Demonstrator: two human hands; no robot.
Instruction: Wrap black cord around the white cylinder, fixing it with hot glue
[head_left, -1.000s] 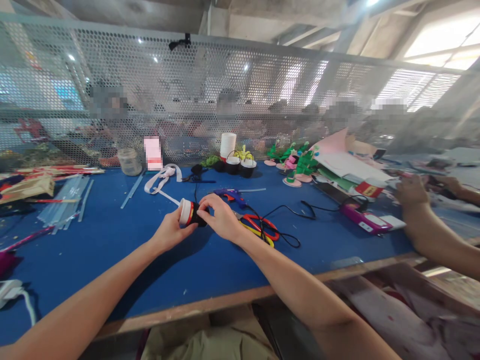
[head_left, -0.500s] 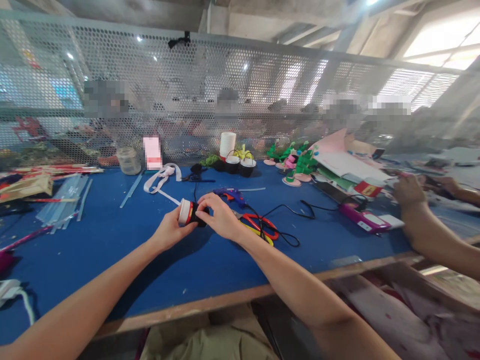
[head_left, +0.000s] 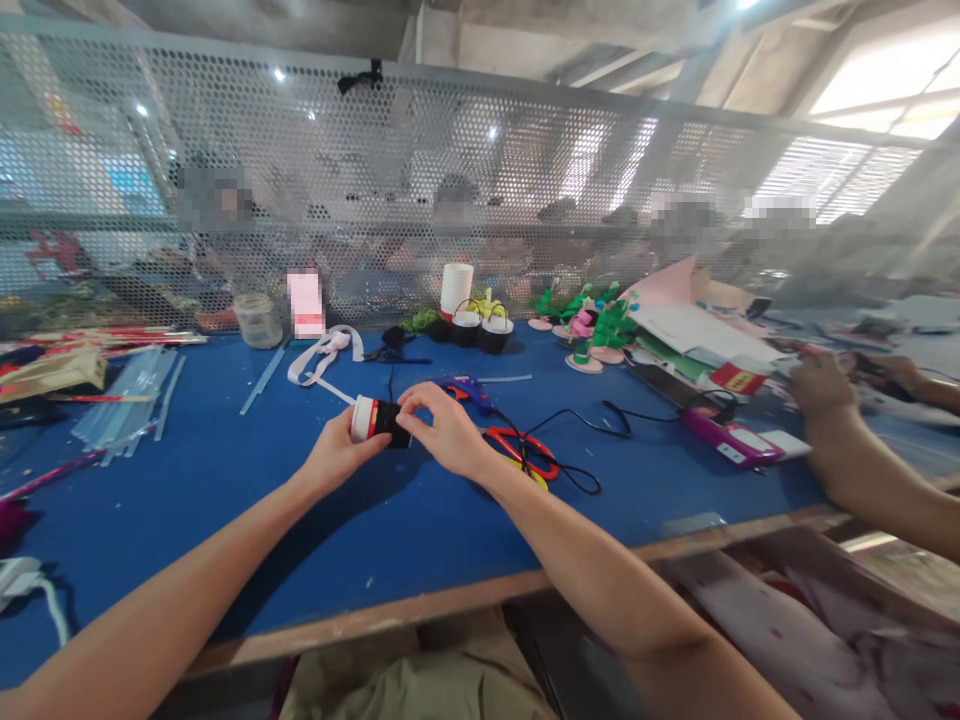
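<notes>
A small paper cup (head_left: 365, 420) lies sideways above the blue tabletop, its white rim end to the left. A red and yellow band shows beside the rim, and black material (head_left: 391, 424) covers the rest. My left hand (head_left: 335, 452) is closed round the cup from the left, thumb along its underside. At the black end, my right hand (head_left: 442, 430) pinches with thumb and fingertips; exactly what lies between them is hidden. Just beyond my right hand is a blue glue gun (head_left: 463, 390). Scissors with red and yellow handles (head_left: 517, 450) lie beside my right wrist.
White ribbon (head_left: 330, 350) trails behind the cup. Farther back stand black-wrapped cups with handles (head_left: 495, 335) and a white cup stack (head_left: 457, 288). Clear glue sticks (head_left: 124, 400) lie left. At right are a purple power strip (head_left: 727, 438) and another person's arm (head_left: 862, 460).
The cup has turned, so its open mouth no longer faces me and more of its black side shows. Both hands have shifted slightly with it.
</notes>
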